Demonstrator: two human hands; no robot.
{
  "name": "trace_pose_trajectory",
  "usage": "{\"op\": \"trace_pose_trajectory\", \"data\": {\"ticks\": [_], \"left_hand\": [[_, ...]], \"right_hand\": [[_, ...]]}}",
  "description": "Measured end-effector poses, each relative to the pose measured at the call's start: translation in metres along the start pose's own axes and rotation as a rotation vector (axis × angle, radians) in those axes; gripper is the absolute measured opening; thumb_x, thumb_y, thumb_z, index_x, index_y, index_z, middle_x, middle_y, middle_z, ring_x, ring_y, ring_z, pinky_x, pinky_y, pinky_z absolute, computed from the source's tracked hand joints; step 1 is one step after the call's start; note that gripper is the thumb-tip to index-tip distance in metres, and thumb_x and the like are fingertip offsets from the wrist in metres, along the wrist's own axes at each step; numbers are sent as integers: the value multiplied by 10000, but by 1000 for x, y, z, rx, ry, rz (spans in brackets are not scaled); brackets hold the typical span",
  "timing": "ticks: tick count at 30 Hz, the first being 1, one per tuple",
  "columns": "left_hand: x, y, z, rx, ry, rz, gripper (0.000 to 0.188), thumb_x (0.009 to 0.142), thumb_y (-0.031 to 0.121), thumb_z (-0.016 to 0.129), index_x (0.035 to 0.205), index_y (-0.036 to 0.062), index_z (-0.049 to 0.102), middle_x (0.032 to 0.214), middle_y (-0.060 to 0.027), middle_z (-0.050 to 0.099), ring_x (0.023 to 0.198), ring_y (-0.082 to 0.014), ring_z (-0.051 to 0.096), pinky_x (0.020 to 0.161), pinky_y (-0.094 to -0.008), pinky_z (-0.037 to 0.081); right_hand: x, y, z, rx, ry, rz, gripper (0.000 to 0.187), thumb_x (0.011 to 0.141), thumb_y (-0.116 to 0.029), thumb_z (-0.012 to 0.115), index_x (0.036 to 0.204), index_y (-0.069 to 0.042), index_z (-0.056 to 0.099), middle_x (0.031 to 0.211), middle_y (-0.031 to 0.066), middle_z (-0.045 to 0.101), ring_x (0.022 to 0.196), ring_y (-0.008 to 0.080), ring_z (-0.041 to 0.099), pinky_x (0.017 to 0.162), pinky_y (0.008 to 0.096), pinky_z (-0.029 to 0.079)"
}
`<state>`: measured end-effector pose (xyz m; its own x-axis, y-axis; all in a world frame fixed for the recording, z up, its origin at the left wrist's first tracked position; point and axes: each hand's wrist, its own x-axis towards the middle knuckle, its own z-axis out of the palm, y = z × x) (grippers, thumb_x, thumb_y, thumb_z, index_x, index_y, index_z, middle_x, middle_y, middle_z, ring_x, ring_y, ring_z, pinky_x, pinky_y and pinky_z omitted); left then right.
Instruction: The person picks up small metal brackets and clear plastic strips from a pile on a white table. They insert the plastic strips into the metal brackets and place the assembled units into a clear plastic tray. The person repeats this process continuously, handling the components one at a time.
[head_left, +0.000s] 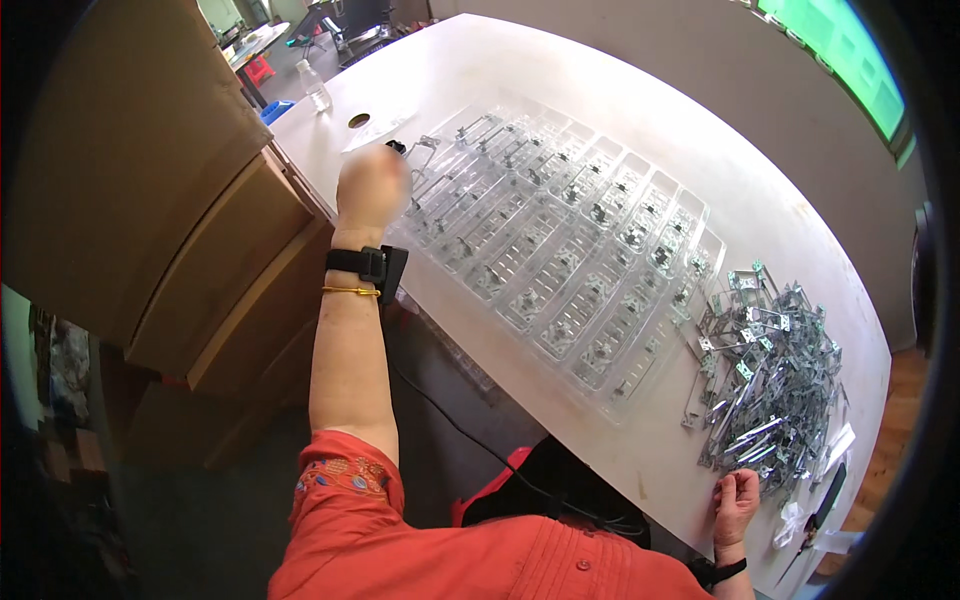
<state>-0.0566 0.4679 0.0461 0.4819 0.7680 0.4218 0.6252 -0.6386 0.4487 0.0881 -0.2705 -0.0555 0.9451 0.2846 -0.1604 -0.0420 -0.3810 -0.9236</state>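
My left hand (375, 188) reaches to the far left end of a clear plastic tray (625, 405) with several long compartments. The hand is blurred, so its fingers and anything in them cannot be made out. A thin metal bracket (428, 143) and a small black thing (397, 147) show right beside it. Metal brackets with small dark parts lie along the compartments. At the lower right, my right hand (737, 507) rests by the near edge of a heap of loose metal brackets (775, 375). Its fingers are curled together; whatever they pinch, if anything, is hidden.
Cardboard boxes (215, 210) stand stacked at the left against the white table (560, 60). A clear bottle (314, 86) is at the far left corner, near a round hole (359, 121). Black-handled scissors (828, 500) and crumpled white tissue (790, 525) lie right of my right hand.
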Motion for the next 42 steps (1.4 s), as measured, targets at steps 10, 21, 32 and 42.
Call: {"op": "trace_pose_trajectory", "data": {"ticks": [10,21,32,42], "left_hand": [[7,3,10,95,60,-22,114,969,113,723,1049,64,787,992,-210,794,976,-396,774,895,-475,600],[6,1,21,102,35,2,120,944,45,679,1026,65,765,996,-209,796,1015,-420,767,910,-503,603],[8,-3,28,93,-40,-35,217,900,-10,663,1064,75,777,1038,-224,794,1055,-427,764,953,-505,597],[3,4,27,126,-10,-122,286,953,20,663,1217,59,767,1135,-251,794,1129,-421,765,1015,-500,603]], "right_hand": [[2,14,-1,1,1,-70,114,1113,-156,683,1072,-132,579,833,-35,639,614,32,545,518,186,403],[2,13,-2,19,5,-41,122,1109,-155,688,1070,-129,576,832,-37,634,610,29,534,517,183,392],[3,15,-3,15,12,-40,124,1111,-159,690,1075,-127,576,841,-34,636,601,27,524,513,182,389],[4,17,-5,-9,7,-60,123,1111,-160,694,1084,-125,580,851,-35,638,601,27,521,513,184,388]]}}
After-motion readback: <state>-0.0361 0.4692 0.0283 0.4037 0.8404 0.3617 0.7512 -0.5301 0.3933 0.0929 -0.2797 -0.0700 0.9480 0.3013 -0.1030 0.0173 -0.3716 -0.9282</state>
